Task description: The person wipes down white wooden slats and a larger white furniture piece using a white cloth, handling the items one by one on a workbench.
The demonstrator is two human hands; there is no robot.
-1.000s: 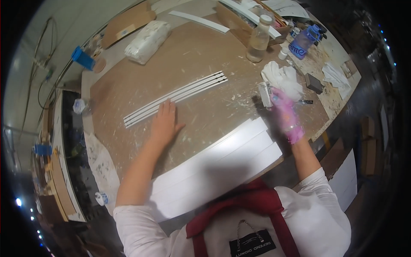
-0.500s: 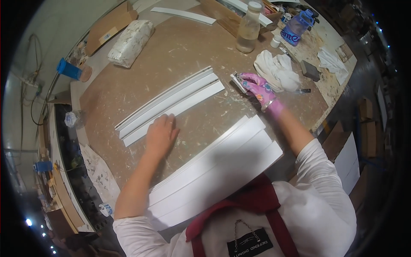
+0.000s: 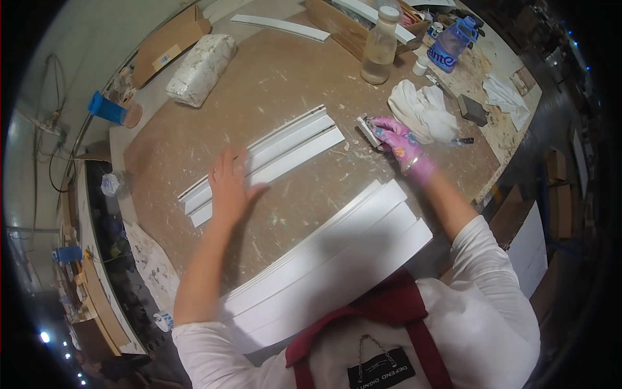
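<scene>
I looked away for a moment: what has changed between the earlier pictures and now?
The white strips now spread wider, showing broader faces. The right hand has moved left from the rag toward them, keeping hold of a small pale block. Since half a second ago, the left hand has reached farther across the strips. The board stack, clear bottle and rag stayed put.

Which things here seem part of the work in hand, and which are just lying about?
Likely in use:
white strips, left hand over them
small whitish piece, held in gloved right hand
stacked white boards

Apparently lying about:
white cloth nearest the glove
glass bottle
blue bottle
wrapped bundle
</scene>
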